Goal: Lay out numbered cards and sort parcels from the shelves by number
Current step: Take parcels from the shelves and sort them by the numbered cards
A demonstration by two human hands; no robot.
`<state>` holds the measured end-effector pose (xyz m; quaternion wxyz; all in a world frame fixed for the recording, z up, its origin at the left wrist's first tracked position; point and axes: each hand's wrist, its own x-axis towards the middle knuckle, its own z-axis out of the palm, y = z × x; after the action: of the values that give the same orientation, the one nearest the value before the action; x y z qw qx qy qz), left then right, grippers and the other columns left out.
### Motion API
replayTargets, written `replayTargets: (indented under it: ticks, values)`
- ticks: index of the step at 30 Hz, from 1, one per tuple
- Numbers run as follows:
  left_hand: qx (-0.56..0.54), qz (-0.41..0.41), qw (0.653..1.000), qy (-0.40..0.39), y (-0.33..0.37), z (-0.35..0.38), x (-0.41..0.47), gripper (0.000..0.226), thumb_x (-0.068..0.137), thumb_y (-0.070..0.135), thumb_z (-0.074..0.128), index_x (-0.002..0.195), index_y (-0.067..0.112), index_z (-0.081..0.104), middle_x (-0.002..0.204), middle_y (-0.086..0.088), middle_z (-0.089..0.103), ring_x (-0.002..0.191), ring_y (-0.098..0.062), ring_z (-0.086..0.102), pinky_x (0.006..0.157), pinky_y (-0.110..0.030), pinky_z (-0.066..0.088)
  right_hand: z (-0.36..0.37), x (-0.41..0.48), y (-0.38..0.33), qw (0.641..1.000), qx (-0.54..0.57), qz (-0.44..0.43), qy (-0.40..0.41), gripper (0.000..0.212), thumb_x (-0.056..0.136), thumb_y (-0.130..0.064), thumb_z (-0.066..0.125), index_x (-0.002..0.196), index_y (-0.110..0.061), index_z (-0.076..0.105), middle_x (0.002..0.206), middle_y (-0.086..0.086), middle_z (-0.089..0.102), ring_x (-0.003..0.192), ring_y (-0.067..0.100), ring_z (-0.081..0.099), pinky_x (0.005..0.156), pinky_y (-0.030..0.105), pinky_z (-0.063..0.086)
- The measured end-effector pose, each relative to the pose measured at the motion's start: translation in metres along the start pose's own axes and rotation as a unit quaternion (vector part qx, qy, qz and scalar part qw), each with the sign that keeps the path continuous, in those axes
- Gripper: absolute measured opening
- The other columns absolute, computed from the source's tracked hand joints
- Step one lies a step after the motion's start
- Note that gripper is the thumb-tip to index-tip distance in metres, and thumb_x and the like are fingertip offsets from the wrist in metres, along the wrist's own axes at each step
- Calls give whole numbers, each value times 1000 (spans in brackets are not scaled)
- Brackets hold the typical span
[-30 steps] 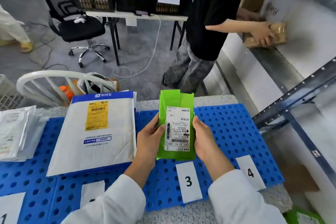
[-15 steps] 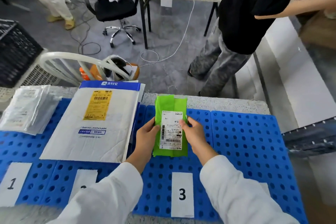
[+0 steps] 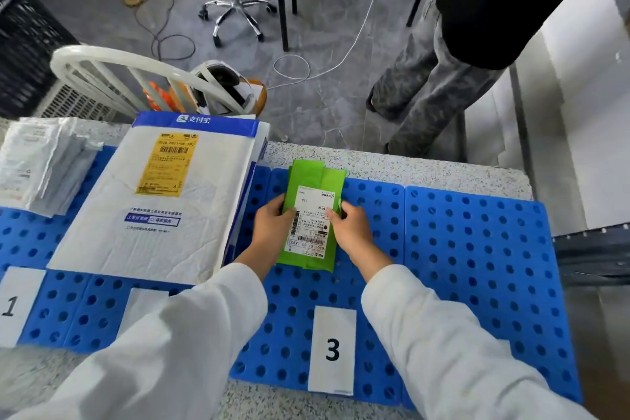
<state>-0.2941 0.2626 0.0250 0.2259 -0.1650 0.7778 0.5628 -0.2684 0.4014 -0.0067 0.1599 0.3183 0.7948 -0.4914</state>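
Note:
A green parcel (image 3: 315, 181) with a white shipping label lies on the blue perforated mat (image 3: 477, 266), straight above the card marked 3 (image 3: 332, 349). My left hand (image 3: 272, 225) grips its left edge and my right hand (image 3: 349, 227) pinches its right edge. The card marked 1 (image 3: 15, 305) lies at the near left. Another card (image 3: 143, 303) beside it is partly covered by my left sleeve, its number hidden. A large white padded mailer (image 3: 160, 201) with a yellow label lies above that card.
Clear plastic-wrapped packets (image 3: 37, 164) are stacked at the far left. Behind the table stand a white chair back (image 3: 112, 61), an office chair (image 3: 231, 10) and a person in dark clothes (image 3: 460, 54). A metal shelf rail (image 3: 593, 242) is at the right.
The green parcel came down from in front of me onto the mat above card 3, both hands still on its edges. My view tilted downward, so card 4 is out of sight.

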Motion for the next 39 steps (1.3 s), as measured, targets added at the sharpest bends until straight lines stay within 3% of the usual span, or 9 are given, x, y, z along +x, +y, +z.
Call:
replayTargets:
  ticks: [3, 8, 11, 13, 14, 18, 23, 32, 39]
  values:
    - [52, 21, 998, -12, -3, 4, 7, 36, 93, 7, 57, 126, 20, 59, 108, 2, 70, 83, -8, 66, 59, -16, 50, 3, 5, 1, 1000, -17, -7, 4, 35, 98, -29, 52, 128, -12, 58, 128, 14, 44, 116, 30, 51, 101, 35, 42]
    - [122, 39, 992, 20, 1, 4, -3, 49, 92, 10, 58, 139, 16, 47, 129, 4, 58, 105, -16, 60, 81, -26, 49, -7, -1, 2, 999, -33, -20, -5, 43, 98, -32, 50, 133, -8, 51, 132, 12, 44, 118, 27, 51, 97, 36, 43]
    - [214, 101, 972, -18, 19, 4, -24, 49, 94, 15, 55, 142, 18, 42, 139, 1, 50, 111, -21, 57, 82, -24, 46, -22, -12, 14, 999, -37, -27, 21, 20, 98, -27, 47, 102, -11, 59, 112, 10, 51, 95, 23, 55, 78, 28, 41]
    - [295, 153, 941, -63, 35, 3, -40, 52, 96, 22, 55, 145, 16, 38, 147, -1, 42, 128, -21, 46, 100, -28, 42, -38, -26, 18, 996, -70, -44, 16, 22, 98, -24, 45, 78, -19, 51, 103, 9, 48, 87, 20, 48, 72, 25, 32]
    - [331, 179, 923, -82, 44, 1, -47, 53, 96, 24, 54, 145, 16, 37, 149, -2, 40, 132, -21, 42, 105, -30, 38, -47, -33, 18, 995, -88, -47, 4, 21, 98, -25, 44, 80, -19, 53, 107, 9, 50, 94, 21, 50, 75, 25, 33]
    - [460, 267, 839, -116, 88, -12, -73, 53, 98, 29, 50, 146, 14, 34, 152, -4, 34, 138, -23, 35, 109, -37, 34, -100, -70, -2, 978, -161, -132, 13, 35, 100, -32, 45, 127, -11, 52, 134, 2, 46, 121, 21, 48, 96, 32, 39]
    - [531, 354, 763, -104, 142, -19, -107, 47, 99, 33, 44, 142, 16, 40, 147, -4, 40, 136, -22, 36, 108, -38, 34, -161, -129, -21, 944, -258, -186, 91, 41, 100, -33, 43, 136, -14, 43, 138, 1, 41, 114, 25, 54, 88, 31, 41]
    - [525, 546, 628, -179, 182, -13, -185, 54, 95, 44, 47, 142, 18, 41, 142, 0, 43, 132, -17, 40, 104, -37, 40, -205, -274, 15, 934, -249, -71, 246, 47, 97, -39, 47, 135, -11, 44, 136, 5, 44, 122, 27, 49, 97, 37, 42]
    - [500, 656, 508, -248, 157, 11, -254, 53, 98, 42, 45, 142, 12, 40, 141, -3, 43, 128, -19, 42, 100, -32, 39, -195, -395, 51, 898, -224, 18, 379, 39, 94, -39, 50, 122, -13, 54, 121, 4, 51, 105, 22, 54, 91, 40, 46]
